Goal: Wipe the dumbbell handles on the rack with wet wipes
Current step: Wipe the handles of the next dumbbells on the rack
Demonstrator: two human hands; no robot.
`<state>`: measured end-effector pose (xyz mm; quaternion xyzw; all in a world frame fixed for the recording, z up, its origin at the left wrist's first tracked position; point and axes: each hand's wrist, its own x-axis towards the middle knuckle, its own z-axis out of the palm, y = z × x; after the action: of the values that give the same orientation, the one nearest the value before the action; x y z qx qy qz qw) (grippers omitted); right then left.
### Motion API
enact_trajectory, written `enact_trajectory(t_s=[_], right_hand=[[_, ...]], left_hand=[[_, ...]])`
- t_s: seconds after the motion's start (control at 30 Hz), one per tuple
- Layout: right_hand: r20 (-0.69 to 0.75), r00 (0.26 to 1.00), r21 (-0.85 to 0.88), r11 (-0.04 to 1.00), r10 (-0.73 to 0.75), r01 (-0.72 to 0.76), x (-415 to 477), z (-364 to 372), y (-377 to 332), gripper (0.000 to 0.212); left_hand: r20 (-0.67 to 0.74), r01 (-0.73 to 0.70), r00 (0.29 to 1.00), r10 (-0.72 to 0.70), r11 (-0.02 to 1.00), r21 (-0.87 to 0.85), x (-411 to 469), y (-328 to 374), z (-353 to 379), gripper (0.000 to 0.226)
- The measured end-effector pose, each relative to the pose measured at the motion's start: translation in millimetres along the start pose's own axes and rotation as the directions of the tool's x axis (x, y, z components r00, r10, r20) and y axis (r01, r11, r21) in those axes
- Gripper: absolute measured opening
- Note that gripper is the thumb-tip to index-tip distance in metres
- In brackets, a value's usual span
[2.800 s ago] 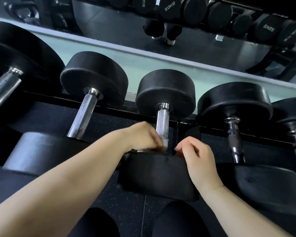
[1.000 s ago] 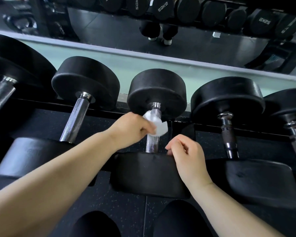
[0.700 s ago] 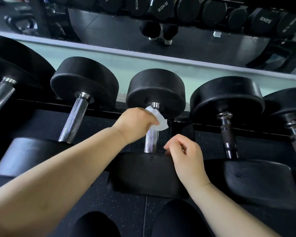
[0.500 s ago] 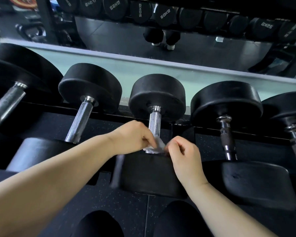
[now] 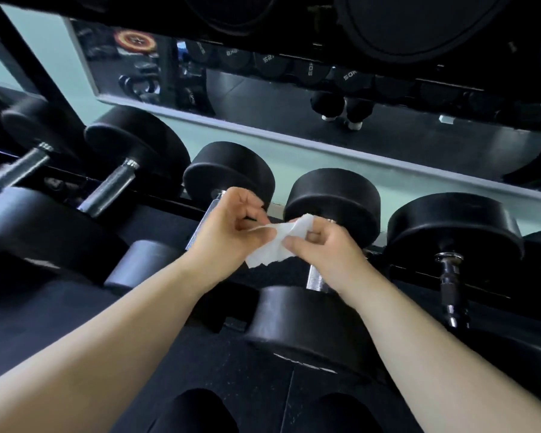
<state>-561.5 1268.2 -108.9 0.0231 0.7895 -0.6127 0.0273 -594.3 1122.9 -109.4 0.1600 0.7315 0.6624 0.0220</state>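
Note:
A white wet wipe (image 5: 275, 245) is stretched between both hands above the rack. My left hand (image 5: 228, 229) pinches its left edge and my right hand (image 5: 322, 248) pinches its right side. Both hands are off the dumbbells. Behind my right wrist a chrome handle (image 5: 316, 278) of the middle black dumbbell (image 5: 331, 198) shows only at its lower end. Behind my left hand a second dumbbell (image 5: 228, 173) has its handle (image 5: 208, 210) mostly hidden. Further dumbbell handles stand to the left (image 5: 108, 192) and right (image 5: 450, 285).
Several black dumbbells lie side by side on the black rack (image 5: 169, 207). A wall mirror (image 5: 294, 114) runs behind them, reflecting more dumbbells and a person's legs. An upper rack tier with big black weights (image 5: 419, 23) hangs overhead. My knees (image 5: 197, 410) show at the bottom.
My left hand has lifted the wipe off the middle handle and my right hand has left the dumbbell head and taken the wipe's other side. The view has swung left and up.

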Motion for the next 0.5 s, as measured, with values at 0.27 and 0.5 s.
enact_trajectory(t_s=[0.27, 0.5], right_hand=[[0.021, 0.995, -0.183, 0.979, 0.098, -0.092, 60, 36, -5, 0.014], [0.13, 0.99, -0.359, 0.933, 0.057, -0.006, 121, 80, -8, 0.021]], left_hand=[[-0.146, -0.085, 0.944, 0.295, 0.647, 0.758, -31, -47, -98, 0.035], [-0.155, -0.126, 0.939, 0.306, 0.729, 0.673, -28, -71, -108, 0.02]])
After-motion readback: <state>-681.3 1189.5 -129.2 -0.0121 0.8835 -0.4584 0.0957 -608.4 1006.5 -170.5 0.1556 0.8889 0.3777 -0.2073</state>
